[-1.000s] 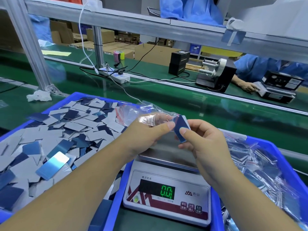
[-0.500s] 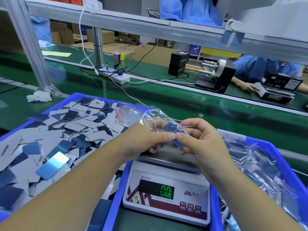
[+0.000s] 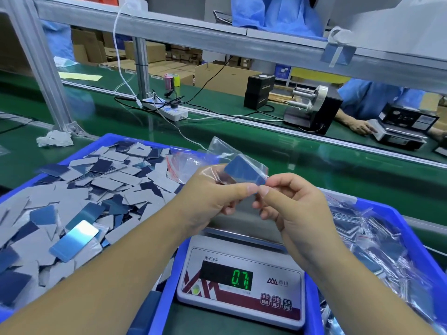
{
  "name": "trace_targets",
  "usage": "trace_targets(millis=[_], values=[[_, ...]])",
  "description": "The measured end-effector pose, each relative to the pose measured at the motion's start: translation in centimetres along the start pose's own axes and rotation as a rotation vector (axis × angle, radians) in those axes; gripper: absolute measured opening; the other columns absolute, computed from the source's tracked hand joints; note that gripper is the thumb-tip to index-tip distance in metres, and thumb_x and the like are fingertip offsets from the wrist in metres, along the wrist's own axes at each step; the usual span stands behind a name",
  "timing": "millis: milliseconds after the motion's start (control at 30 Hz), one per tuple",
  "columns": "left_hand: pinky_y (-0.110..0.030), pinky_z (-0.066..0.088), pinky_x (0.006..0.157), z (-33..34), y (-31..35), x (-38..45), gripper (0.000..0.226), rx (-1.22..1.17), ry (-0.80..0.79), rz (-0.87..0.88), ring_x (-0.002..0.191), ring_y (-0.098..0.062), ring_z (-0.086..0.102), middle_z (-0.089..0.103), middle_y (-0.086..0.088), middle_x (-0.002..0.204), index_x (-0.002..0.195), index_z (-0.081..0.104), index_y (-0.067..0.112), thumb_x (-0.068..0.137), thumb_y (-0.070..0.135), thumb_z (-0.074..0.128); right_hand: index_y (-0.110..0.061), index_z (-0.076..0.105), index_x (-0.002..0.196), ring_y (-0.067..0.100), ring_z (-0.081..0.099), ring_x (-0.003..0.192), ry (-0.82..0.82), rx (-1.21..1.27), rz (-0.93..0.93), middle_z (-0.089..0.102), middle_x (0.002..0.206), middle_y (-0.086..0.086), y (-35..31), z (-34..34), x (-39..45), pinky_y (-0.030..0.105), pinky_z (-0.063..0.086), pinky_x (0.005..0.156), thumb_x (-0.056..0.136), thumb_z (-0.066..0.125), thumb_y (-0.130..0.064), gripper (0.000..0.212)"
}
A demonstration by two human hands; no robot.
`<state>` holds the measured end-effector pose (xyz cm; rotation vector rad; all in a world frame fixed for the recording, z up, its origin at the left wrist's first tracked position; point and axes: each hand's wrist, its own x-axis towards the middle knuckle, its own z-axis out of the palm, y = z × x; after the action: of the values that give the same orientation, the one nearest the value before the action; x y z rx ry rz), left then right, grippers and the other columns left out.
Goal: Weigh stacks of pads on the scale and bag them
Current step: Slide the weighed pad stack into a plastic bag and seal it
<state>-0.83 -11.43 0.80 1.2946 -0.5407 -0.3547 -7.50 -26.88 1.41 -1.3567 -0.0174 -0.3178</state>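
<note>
Green bench (image 3: 266, 151) across the whole frame, metal rail (image 3: 217, 32) along the top. Left bin (image 3: 113, 139), blue, lower left, heaped with loose grey and blue pads (image 3: 79, 189). Right bin (image 3: 396, 213), blue, lower right, filled with bagged pads (image 3: 362, 240). Scale (image 3: 242, 284) at bottom centre between the two bins, green display reading 0.7, platter mostly hidden behind the hands. Left hand (image 3: 208, 201) and right hand (image 3: 297, 209) at centre, raised above the scale, thumbs nearly meeting. Both pinching the near edge of a clear bag (image 3: 232, 153), thumb against curled fingers, grip narrow. Blue stack (image 3: 245, 171) inside the bag, tilted, just above the thumbs at frame centre. Black dispenser (image 3: 312, 110) and power strip (image 3: 169, 112) on the far bench, upper centre. Another person's hand (image 3: 361, 125) at a second scale (image 3: 399, 131), upper right. Crumpled white wad (image 3: 54, 139) at left edge.
</note>
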Motion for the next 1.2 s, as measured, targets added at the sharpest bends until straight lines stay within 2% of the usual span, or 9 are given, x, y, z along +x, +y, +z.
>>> trace_targets(millis=[100, 300, 400, 600, 700, 833, 933, 1067, 1200], values=[[-0.019, 0.038, 0.044, 0.4, -0.5, -0.2, 0.018, 0.023, -0.020, -0.008, 0.053, -0.008, 0.054, 0.066, 0.000, 0.064, 0.081, 0.078, 0.018, 0.067, 0.027, 0.084, -0.011, 0.071, 0.074, 0.022, 0.062, 0.060, -0.009, -0.029, -0.042, 0.066, 0.068, 0.012, -0.1, 0.3, -0.1, 0.023, 0.043, 0.046, 0.083, 0.067, 0.006, 0.020], [-0.019, 0.039, 0.044, 0.2, -0.7, 0.1, 0.013, 0.110, 0.092, 0.020, 0.051, -0.004, 0.054, 0.067, 0.003, 0.064, 0.083, 0.079, 0.021, 0.071, 0.025, 0.083, -0.020, 0.077, 0.083, 0.019, 0.053, 0.065, -0.083, -0.130, -0.013, 0.063, 0.071, 0.007, -0.1, 0.1, 0.0, 0.026, 0.041, 0.053, 0.076, 0.068, -0.032, 0.017], [-0.019, 0.041, 0.047, 0.4, -0.6, -0.1, 0.019, 0.005, 0.006, -0.033, 0.059, -0.005, 0.056, 0.069, 0.003, 0.074, 0.093, 0.078, 0.020, 0.074, 0.019, 0.080, -0.023, 0.073, 0.077, 0.015, 0.048, 0.060, -0.015, -0.209, -0.067, 0.061, 0.066, 0.001, 0.2, 0.3, 0.0, 0.026, 0.042, 0.057, 0.075, 0.070, -0.026, 0.004], [-0.030, 0.056, 0.069, -0.5, 0.5, -0.3, 0.037, -0.308, -0.207, -0.224, 0.088, -0.021, 0.067, 0.071, -0.012, 0.105, 0.115, 0.072, 0.009, 0.081, 0.024, 0.069, -0.015, 0.068, 0.078, 0.003, 0.055, 0.062, 0.082, -0.344, -0.235, 0.064, 0.068, -0.009, -0.3, -0.7, 0.4, 0.015, 0.045, 0.062, 0.088, 0.070, -0.008, 0.012], [-0.032, 0.059, 0.076, -0.4, 0.5, -0.1, 0.030, -0.154, -0.157, -0.192, 0.093, -0.023, 0.070, 0.073, -0.010, 0.104, 0.116, 0.070, 0.009, 0.087, 0.015, 0.063, -0.025, 0.067, 0.078, 0.002, 0.054, 0.069, 0.085, -0.480, -0.293, 0.062, 0.081, -0.003, -0.3, -0.9, 0.4, 0.011, 0.042, 0.066, 0.087, 0.071, -0.011, 0.017], [-0.024, 0.056, 0.072, -0.2, 0.0, -0.1, 0.022, 0.040, -0.026, -0.080, 0.082, -0.014, 0.069, 0.075, 0.000, 0.087, 0.092, 0.078, 0.019, 0.091, 0.001, 0.065, -0.032, 0.067, 0.079, 0.006, 0.059, 0.080, -0.011, -0.617, -0.259, 0.062, 0.088, -0.006, 0.2, -0.7, 0.5, 0.017, 0.046, 0.071, 0.082, 0.067, -0.028, 0.005], [-0.021, 0.055, 0.082, 0.2, -0.3, -0.1, 0.023, 0.132, 0.010, 0.031, 0.088, -0.010, 0.068, 0.075, 0.001, 0.090, 0.097, 0.075, 0.016, 0.093, -0.003, 0.062, -0.032, 0.067, 0.084, 0.011, 0.062, 0.083, -0.017, -0.616, -0.211, 0.066, 0.090, -0.006, 0.9, -0.8, 0.7, 0.025, 0.048, 0.076, 0.089, 0.070, -0.018, 0.015], [-0.024, 0.055, 0.086, 0.4, -0.4, 0.1, 0.022, 0.166, 0.029, 0.049, 0.091, -0.012, 0.068, 0.076, -0.002, 0.096, 0.101, 0.073, 0.015, 0.096, -0.001, 0.059, -0.034, 0.067, 0.080, 0.004, 0.061, 0.076, 0.082, -0.653, -0.312, 0.067, 0.086, -0.006, 0.6, -1.0, 0.8, 0.010, 0.043, 0.069, 0.087, 0.072, -0.010, 0.025], [-0.024, 0.056, 0.084, 0.2, -0.7, 0.2, 0.028, 0.253, 0.025, 0.034, 0.094, -0.012, 0.070, 0.077, 0.001, 0.099, 0.098, 0.073, 0.021, 0.094, -0.003, 0.061, -0.031, 0.070, 0.083, 0.007, 0.060, 0.077, 0.063, -0.800, -0.406, 0.064, 0.083, -0.012, 0.3, -1.1, 0.6, 0.009, 0.041, 0.066, 0.085, 0.072, -0.007, 0.024]])
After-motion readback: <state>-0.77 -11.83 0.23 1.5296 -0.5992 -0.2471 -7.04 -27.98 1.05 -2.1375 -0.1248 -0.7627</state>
